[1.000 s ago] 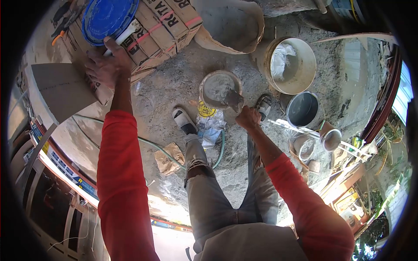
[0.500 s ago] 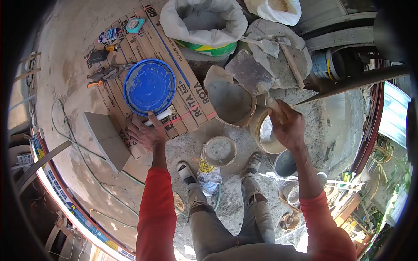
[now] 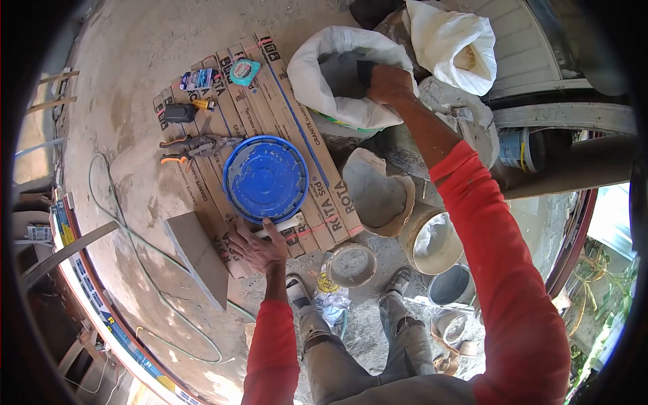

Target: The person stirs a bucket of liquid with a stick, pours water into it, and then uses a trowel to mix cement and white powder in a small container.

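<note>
My right hand reaches into the mouth of a white sack of grey powder. It is closed around a tool with a dark, flat end; the rest of the tool is hidden. Fingers apart, my left hand rests on the stacked cardboard boxes, the thumb by the rim of a round blue lid. A white stick-like piece lies beneath that thumb. A broken-rimmed container of grey material stands below the sack.
Pliers, a tape measure and a small black case lie on the boxes. A tile leans at their left edge. Buckets and a small tub stand near my feet. A second white sack is at upper right.
My right hand has moved from above the bucket up into the sack. The view has shifted, so the boxes appear lower and further right. My left hand stays beside the blue lid.
</note>
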A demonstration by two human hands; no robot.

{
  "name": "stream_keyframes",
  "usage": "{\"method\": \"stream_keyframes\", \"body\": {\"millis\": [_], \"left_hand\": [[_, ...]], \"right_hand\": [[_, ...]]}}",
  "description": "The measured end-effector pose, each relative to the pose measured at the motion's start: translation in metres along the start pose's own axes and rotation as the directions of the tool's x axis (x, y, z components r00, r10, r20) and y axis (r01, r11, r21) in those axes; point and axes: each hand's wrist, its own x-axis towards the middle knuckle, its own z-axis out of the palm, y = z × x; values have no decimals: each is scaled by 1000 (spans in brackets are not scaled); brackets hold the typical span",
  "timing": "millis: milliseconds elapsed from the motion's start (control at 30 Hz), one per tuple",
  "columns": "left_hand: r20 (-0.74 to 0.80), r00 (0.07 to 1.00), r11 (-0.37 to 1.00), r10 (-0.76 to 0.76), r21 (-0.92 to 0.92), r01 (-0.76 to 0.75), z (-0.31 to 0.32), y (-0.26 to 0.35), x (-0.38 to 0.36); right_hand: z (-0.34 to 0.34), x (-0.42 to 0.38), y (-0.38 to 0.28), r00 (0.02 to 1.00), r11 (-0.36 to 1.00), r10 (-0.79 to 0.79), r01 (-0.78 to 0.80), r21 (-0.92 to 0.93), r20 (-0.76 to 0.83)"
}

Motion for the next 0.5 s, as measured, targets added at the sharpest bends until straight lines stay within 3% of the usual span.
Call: {"method": "stream_keyframes", "body": {"millis": [133,233,333,500], "left_hand": [[27,999,1000,-17,10,17,1,-1,0],[43,999,999,-26,-23,27,1,-1,1],[50,998,1000,-31,5,31,1,-1,1],[55,998,999,-29,40,27,1,-3,1]], "right_hand": [[-16,-7,13,999,995,10,-13,96,30],[13,4,20,1000,982,12,-9,187,-11],[1,8,23,996,982,5,-22,187,91],[1,7,20,979,852,-72,-39,522,190]]}}
